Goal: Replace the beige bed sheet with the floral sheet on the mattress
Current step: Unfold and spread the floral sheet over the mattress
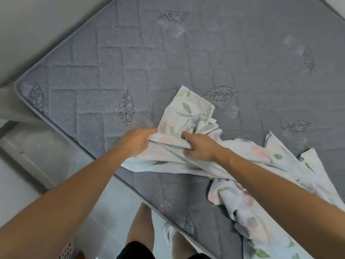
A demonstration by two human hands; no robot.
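Fingers (149, 141) of the left hand (137, 142) curl round a bunched fold of the floral sheet (186, 116), while the right hand (200, 146), just beside it, pinches the same fold from the other side, thumb on top and knuckles toward the camera. Both hands grasp the cloth above the near edge of the mattress (168, 58), which lies bare: grey, quilted in a brick pattern and stitched with dark leaf motifs. From the grip, one corner of the sheet rises and spreads flat beyond the hands toward the middle of the bed. Most of the cloth trails away under the right forearm, heaped in loose folds on the near right part of the mattress and running out of view at the lower right. Below the arms, a person's bare legs and dark shorts (134, 250) stand on a pale tiled floor (115, 206) against the mattress edge. A perforated pale basket (65, 252) shows at the bottom left.
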